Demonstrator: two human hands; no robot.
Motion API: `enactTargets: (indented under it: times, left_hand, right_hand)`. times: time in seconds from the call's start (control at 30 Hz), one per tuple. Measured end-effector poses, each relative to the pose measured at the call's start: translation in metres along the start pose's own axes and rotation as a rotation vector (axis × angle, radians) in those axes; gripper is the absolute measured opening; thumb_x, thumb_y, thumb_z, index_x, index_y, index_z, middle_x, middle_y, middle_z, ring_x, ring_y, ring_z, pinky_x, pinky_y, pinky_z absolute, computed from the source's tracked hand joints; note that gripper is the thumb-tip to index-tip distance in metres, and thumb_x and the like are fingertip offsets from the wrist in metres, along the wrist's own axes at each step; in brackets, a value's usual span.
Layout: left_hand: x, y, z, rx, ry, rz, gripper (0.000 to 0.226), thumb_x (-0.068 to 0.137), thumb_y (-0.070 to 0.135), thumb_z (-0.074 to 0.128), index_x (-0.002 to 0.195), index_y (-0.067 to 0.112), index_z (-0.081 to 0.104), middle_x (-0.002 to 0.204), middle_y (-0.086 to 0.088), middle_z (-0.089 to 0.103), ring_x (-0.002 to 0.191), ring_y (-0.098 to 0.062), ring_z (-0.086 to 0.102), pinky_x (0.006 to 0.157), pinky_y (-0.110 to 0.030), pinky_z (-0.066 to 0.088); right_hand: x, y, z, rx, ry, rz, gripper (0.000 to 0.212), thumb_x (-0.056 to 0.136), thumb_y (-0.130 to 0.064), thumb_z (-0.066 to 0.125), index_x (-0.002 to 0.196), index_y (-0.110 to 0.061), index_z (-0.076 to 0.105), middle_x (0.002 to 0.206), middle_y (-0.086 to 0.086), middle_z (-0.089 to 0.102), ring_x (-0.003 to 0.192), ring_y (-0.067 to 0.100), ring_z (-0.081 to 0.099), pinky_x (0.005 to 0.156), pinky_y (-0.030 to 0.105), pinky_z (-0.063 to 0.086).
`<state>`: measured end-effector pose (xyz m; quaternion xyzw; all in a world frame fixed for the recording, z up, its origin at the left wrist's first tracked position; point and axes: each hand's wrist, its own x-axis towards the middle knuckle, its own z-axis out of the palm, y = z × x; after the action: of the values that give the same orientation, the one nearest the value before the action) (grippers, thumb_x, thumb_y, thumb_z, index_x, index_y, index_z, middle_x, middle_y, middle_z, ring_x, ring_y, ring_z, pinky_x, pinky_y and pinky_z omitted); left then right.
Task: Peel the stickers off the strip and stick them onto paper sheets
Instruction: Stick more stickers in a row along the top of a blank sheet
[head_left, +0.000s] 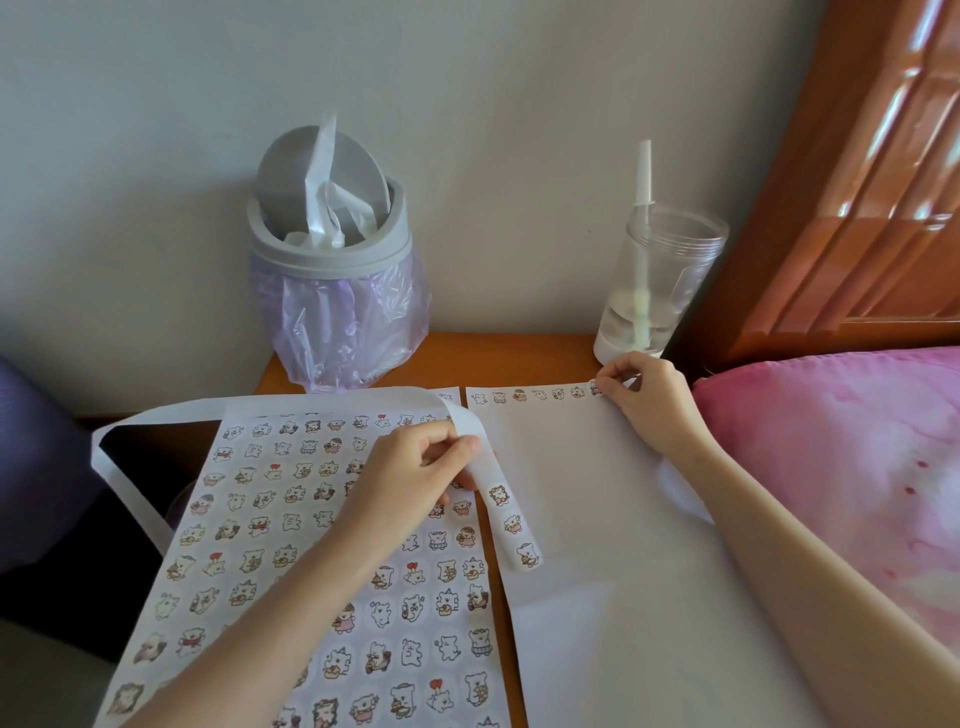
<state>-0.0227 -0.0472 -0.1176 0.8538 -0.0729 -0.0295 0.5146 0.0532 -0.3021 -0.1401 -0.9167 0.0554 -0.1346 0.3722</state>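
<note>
My left hand (415, 467) pinches a long white backing strip (511, 525) that carries three cartoon stickers at its lower end and loops away to the left. Under that hand lies a paper sheet (249, 545) covered with rows of stickers. To the right lies a white paper sheet (597, 519) with a single row of stickers (535, 395) along its top edge. My right hand (644, 400) pinches a small sticker (596, 387) at the right end of that row, at the sheet's top right corner.
A grey bin (332, 249) with a purple liner stands at the back of the wooden table (498, 353). A clear tumbler (660, 286) with a straw stands at the back right. A pink pillow (841, 457) lies to the right, beside a wooden headboard (857, 182).
</note>
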Motion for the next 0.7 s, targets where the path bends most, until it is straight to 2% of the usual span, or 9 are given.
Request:
enactTargets:
  times: [0.13, 0.43, 0.7]
  left_hand:
    - [0.0003, -0.0001, -0.0001, 0.001, 0.000, 0.006, 0.017, 0.092, 0.024, 0.055, 0.081, 0.019, 0.068, 0.066, 0.008, 0.069, 0.047, 0.007, 0.057, 0.045, -0.004, 0.039]
    - [0.0005, -0.0008, 0.0004, -0.007, -0.007, 0.011, 0.018, 0.092, 0.022, 0.054, 0.086, 0.014, 0.070, 0.074, 0.004, 0.071, 0.050, 0.009, 0.059, 0.047, -0.004, 0.040]
    - [0.0006, -0.0009, 0.0008, 0.002, -0.002, 0.017, 0.018, 0.092, 0.022, 0.054, 0.091, 0.014, 0.070, 0.073, 0.006, 0.070, 0.047, 0.009, 0.057, 0.045, -0.004, 0.039]
  right_hand:
    - [0.0007, 0.0010, 0.0011, -0.016, 0.005, 0.010, 0.011, 0.084, -0.020, 0.065, 0.077, -0.028, 0.062, 0.089, -0.006, 0.066, 0.073, 0.009, 0.052, 0.076, 0.033, 0.046]
    - [0.0017, 0.0005, -0.0013, -0.033, -0.022, 0.002, 0.012, 0.085, -0.018, 0.064, 0.077, -0.027, 0.062, 0.085, -0.007, 0.063, 0.074, 0.011, 0.052, 0.072, 0.030, 0.043]
    - [-0.0031, -0.0003, 0.0024, -0.067, 0.016, -0.009, 0.008, 0.085, -0.020, 0.063, 0.079, -0.026, 0.063, 0.087, -0.009, 0.065, 0.076, 0.011, 0.053, 0.073, 0.034, 0.045]
